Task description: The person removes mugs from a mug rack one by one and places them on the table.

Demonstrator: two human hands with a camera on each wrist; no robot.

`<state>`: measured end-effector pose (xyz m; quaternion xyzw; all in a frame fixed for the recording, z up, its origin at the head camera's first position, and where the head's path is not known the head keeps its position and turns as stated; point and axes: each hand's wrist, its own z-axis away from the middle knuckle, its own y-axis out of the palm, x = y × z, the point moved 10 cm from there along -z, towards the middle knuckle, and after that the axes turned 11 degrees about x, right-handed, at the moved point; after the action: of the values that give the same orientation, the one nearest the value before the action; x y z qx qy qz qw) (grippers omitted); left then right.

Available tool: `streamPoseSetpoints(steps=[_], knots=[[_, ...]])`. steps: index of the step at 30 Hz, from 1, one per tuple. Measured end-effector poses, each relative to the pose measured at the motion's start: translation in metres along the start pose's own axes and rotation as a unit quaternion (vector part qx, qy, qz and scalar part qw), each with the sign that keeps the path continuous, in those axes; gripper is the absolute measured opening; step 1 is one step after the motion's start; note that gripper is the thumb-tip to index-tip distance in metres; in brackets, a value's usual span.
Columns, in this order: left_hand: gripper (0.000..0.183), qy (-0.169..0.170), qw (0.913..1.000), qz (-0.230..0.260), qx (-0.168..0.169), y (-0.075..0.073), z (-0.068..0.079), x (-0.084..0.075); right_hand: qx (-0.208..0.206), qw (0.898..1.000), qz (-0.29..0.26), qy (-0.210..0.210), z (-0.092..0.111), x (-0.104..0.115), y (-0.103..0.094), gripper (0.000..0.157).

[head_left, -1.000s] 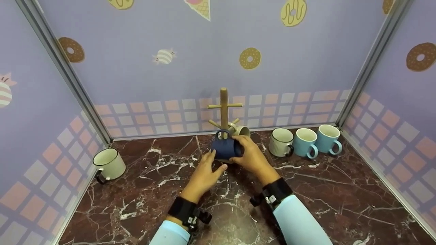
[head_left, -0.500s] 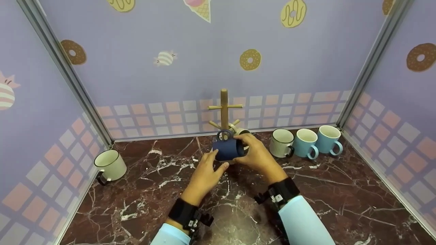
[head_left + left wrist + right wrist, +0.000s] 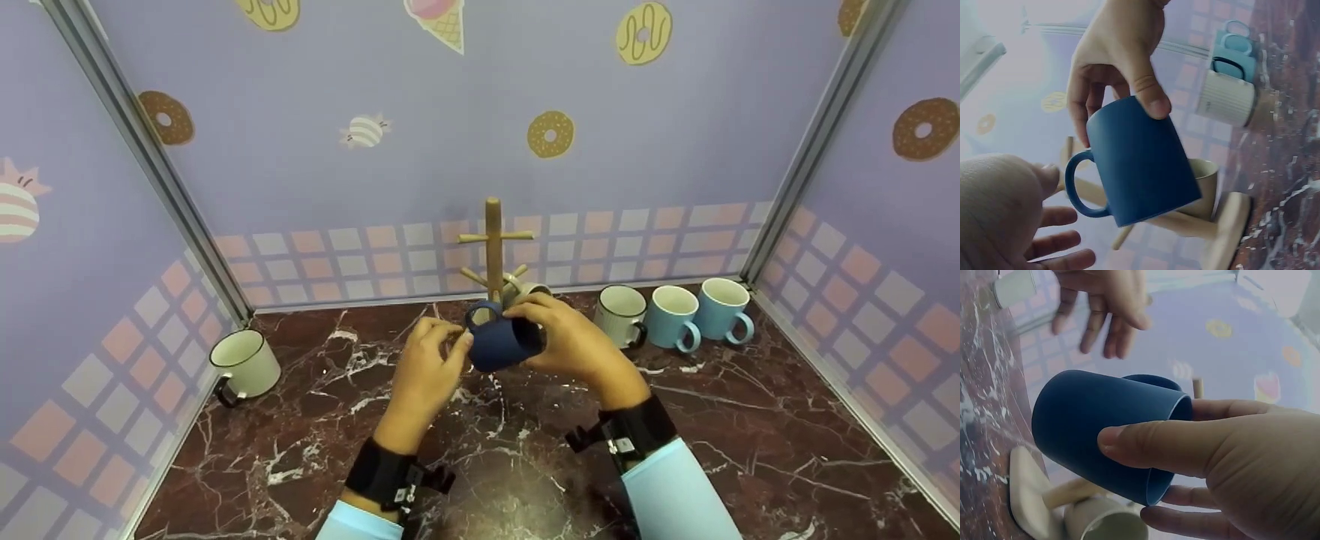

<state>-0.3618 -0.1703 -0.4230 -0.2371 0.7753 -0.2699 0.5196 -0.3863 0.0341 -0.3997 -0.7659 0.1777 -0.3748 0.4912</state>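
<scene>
My right hand (image 3: 581,341) grips a dark blue mug (image 3: 499,346) at its rim, thumb on the outer wall in the right wrist view. The mug lies tilted on its side in the air, with its mouth to the right and its handle (image 3: 1081,185) up. My left hand (image 3: 424,367) is beside the mug's base and handle, fingers spread and apart from it in the wrist views. Just behind stands a wooden mug tree (image 3: 493,247) with several pegs. A cream mug (image 3: 534,289) is at its lower right peg, partly hidden by my right hand.
At the right stand a ribbed white mug (image 3: 621,311) with a black handle and two light blue mugs (image 3: 673,319). A white mug (image 3: 246,365) stands by the left wall. The marbled tabletop (image 3: 300,465) is bounded by patterned walls.
The blue mug has come slightly toward me and tilted, its mouth turned more to view. My left hand has moved off the mug's underside toward its handle side.
</scene>
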Motion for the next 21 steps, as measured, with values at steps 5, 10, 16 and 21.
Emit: streamPoseSetpoints(steps=[5, 10, 16, 21], knots=[[0.025, 0.003, 0.9979, -0.003, -0.064, -0.028, 0.004, -0.001, 0.012, 0.998, 0.04, -0.049, -0.001, 0.026, 0.006, 0.074], [0.028, 0.009, 0.9994, -0.003, -0.032, -0.032, 0.004, -0.003, 0.024, 0.992, 0.069, -0.101, 0.001, 0.049, 0.013, 0.071], [0.032, 0.016, 0.9969, -0.039, 0.066, -0.017, 0.004, -0.008, 0.035, 0.986, 0.089, -0.137, 0.003, 0.066, 0.02, 0.067], [0.029, 0.012, 0.9917, -0.033, 0.123, -0.011, 0.006, -0.007, 0.045, 0.984, 0.1, -0.143, 0.003, 0.071, 0.025, 0.064]])
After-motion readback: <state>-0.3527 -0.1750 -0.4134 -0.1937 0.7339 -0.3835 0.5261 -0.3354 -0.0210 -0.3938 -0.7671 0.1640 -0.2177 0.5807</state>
